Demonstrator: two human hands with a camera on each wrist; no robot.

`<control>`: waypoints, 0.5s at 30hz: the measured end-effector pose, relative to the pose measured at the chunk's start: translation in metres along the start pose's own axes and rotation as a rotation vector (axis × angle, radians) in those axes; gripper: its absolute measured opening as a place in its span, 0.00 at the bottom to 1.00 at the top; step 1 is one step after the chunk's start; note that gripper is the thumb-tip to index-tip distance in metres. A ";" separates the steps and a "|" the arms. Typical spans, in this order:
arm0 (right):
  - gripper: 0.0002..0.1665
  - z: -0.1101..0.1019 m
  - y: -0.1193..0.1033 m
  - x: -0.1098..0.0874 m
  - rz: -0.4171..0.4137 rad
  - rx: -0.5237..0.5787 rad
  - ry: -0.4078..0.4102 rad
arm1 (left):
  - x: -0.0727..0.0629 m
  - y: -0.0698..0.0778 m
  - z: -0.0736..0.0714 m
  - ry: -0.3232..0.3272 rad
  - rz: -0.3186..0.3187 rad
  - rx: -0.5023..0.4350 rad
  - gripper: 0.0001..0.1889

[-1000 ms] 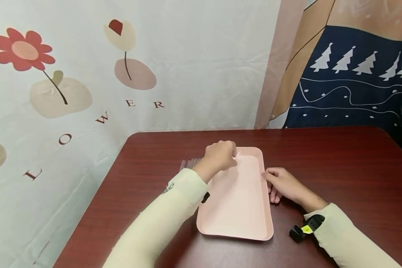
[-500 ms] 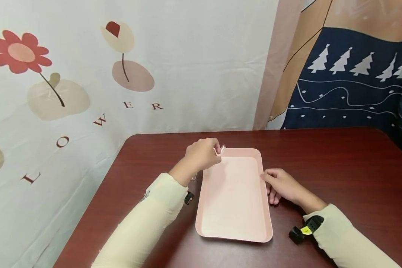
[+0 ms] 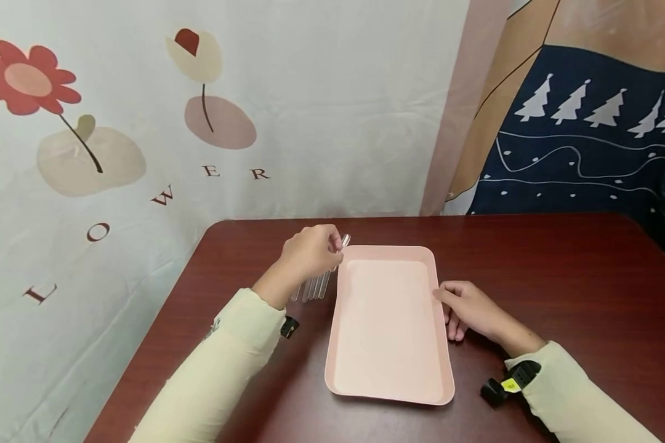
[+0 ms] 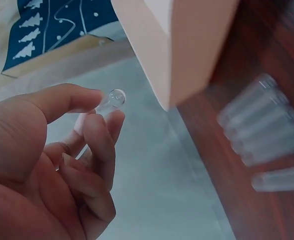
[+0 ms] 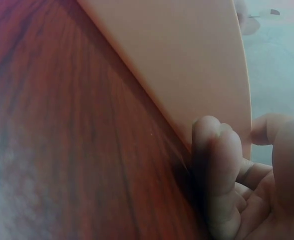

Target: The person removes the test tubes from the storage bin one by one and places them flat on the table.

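In the head view my left hand is at the far left corner of a pink rectangular tray. Its thumb and fingertips pinch a clear tube, tilted, whose rounded end shows in the left wrist view. Several similar clear tubes lie side by side on the table, left of the tray and partly behind that hand. At the tray's right edge, my right hand holds the rim between thumb and fingers. The right wrist view shows its curled fingers against the tray's outer wall.
A dark red wooden table bears the tray and tubes. Behind it hangs a pale curtain with flower prints, beside a navy cloth with white trees. One loose tube lies slightly apart from the row.
My left hand has moved left from over the tray's far end to its far left corner, still pinching the tube. The lying tubes show more fully now. The right hand stays at the rim.
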State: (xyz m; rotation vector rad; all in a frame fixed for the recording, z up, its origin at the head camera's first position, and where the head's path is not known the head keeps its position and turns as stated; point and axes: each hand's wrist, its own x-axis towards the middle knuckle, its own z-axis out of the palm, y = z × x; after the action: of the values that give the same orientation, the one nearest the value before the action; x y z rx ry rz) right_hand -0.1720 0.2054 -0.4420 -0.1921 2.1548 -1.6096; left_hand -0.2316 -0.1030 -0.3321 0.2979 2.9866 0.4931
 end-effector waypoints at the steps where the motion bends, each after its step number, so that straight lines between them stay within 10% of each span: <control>1: 0.22 0.000 0.000 0.000 -0.003 0.002 -0.002 | -0.001 -0.005 0.000 0.010 -0.006 0.004 0.04; 15: 0.23 0.000 0.000 -0.001 -0.018 -0.009 -0.010 | -0.014 -0.075 0.001 -0.026 -0.124 0.028 0.07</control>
State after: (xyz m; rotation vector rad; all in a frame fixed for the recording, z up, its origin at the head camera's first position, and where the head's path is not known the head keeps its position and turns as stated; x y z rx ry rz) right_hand -0.1709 0.2057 -0.4420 -0.2230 2.1592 -1.6054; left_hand -0.2315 -0.1754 -0.3567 0.1196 2.9655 0.4312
